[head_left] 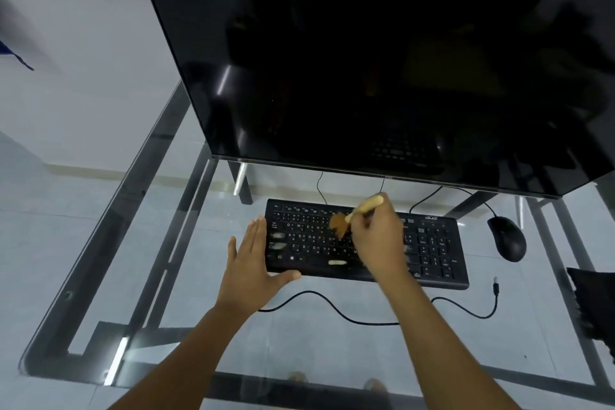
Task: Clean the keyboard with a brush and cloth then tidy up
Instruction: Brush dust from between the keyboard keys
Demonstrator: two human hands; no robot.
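Brushing step in hand: right hand (pixel 376 236) closed around pale wooden-handled brush (pixel 361 210), brown bristles on middle keys of black flat keyboard (pixel 429 243) lying on glass desk (pixel 100 243). Left hand (pixel 256 263) open flat, bracing keyboard's left edge. Next, probably sweeping rightward toward number pad; no cloth identifiable.

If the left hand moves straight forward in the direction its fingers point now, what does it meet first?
The left hand lies flat beside the keyboard, fingers pointing away from the person. Ahead lies bare glass table, then probably the monitor's leg; depth is unclear.
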